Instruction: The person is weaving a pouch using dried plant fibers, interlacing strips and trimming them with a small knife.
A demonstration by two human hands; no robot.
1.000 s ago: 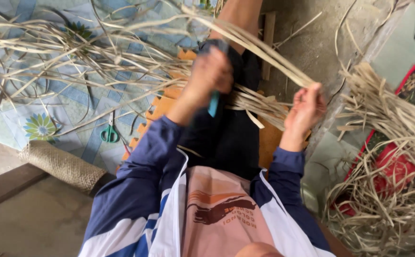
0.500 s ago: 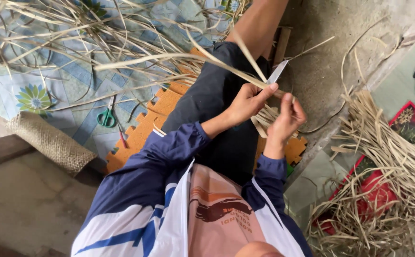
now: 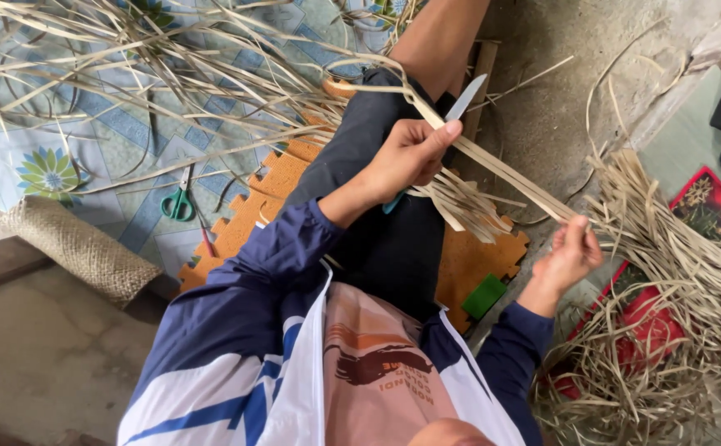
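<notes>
My left hand (image 3: 406, 158) is closed around a knife (image 3: 465, 99) with a teal handle, blade pointing up and away, above my dark-trousered thigh. Its thumb presses on a long dried leaf strip (image 3: 492, 169). The strip runs down to the right, where my right hand (image 3: 569, 258) pinches its end. Several loose cut strips (image 3: 459, 206) lie across my lap between the two hands.
An orange foam mat (image 3: 476, 260) lies under my legs. Green-handled scissors (image 3: 178, 202) rest on the patterned floor cloth (image 3: 46, 173), near a burlap roll (image 3: 79, 248). Dried leaves are heaped at top left (image 3: 170, 66) and at right (image 3: 674, 272) over a red cloth (image 3: 707, 206).
My hands were close together half a second ago. My right hand has since drawn down and to the right along the strip, while my left hand stays on the knife over my thigh.
</notes>
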